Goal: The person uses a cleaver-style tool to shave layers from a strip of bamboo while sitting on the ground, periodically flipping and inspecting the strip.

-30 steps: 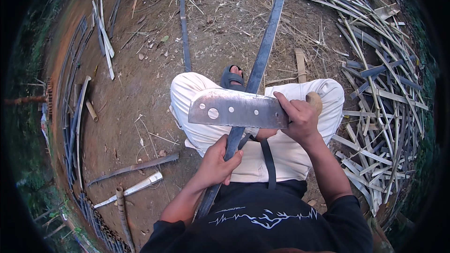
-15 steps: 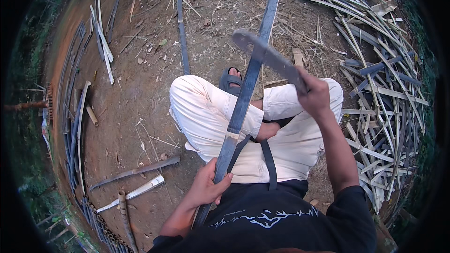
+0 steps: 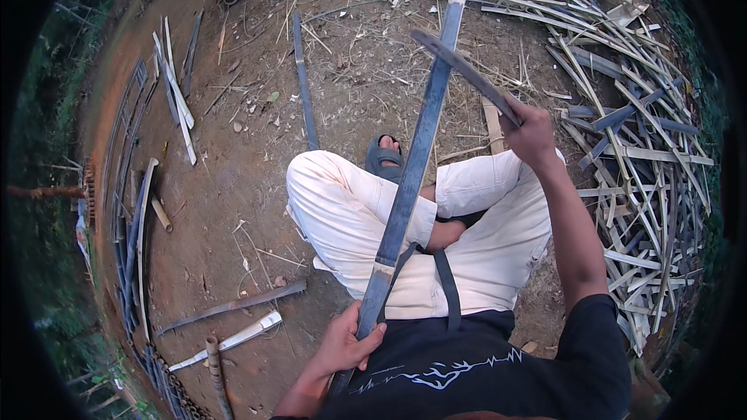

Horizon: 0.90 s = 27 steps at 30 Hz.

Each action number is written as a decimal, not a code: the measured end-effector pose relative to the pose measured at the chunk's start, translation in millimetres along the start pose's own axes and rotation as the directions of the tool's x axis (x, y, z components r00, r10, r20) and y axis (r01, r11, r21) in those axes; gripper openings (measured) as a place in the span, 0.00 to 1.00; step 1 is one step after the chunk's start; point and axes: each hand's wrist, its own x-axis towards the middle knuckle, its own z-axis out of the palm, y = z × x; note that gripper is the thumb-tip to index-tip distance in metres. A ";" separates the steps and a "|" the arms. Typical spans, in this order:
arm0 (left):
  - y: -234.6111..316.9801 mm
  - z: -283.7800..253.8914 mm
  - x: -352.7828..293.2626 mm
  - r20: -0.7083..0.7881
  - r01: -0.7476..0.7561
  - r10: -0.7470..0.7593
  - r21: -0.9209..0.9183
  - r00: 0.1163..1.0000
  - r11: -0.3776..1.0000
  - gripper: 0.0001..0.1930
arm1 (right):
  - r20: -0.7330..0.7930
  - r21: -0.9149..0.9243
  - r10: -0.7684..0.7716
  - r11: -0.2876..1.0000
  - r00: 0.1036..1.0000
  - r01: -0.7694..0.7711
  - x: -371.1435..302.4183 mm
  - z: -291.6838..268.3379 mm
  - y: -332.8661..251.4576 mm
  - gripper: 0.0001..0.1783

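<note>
Bamboo strip [image 3: 412, 163] in left hand [image 3: 346, 342]; right hand [image 3: 531, 134] raises cleaver [image 3: 463, 71] above.

I see my left hand [image 3: 346, 342] gripping the near end of a long, flat, dark bamboo slat [image 3: 412, 163] that runs away across my cream-trousered lap. My right hand [image 3: 531, 134] holds a broad-bladed steel chopping knife [image 3: 459, 70] raised above the slat. A heap of split bamboo strips [image 3: 646, 155] lies to my right on bare earth.
</note>
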 end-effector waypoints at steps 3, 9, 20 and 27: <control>-8.8 2.1 -7.1 -0.008 0.008 -0.008 -0.019 1.000 1.000 0.13 | -0.013 -0.013 -0.008 1.000 1.000 0.008 16.3 -3.2 15.8 0.23; -14.8 -2.0 -21.9 -0.021 0.043 -0.043 0.012 0.999 0.999 0.13 | -0.049 -0.096 0.079 0.992 0.996 -0.083 59.4 -13.3 43.3 0.21; -19.1 -4.2 -38.5 -0.035 -0.009 0.009 -0.003 0.999 1.000 0.15 | -0.121 -0.004 -0.040 0.999 0.992 0.039 85.6 -9.3 37.7 0.20; -29.3 -10.1 -47.3 -0.064 -0.032 0.031 -0.012 0.997 0.999 0.13 | -0.109 -0.061 0.153 0.985 0.982 -0.160 142.8 -12.7 64.7 0.20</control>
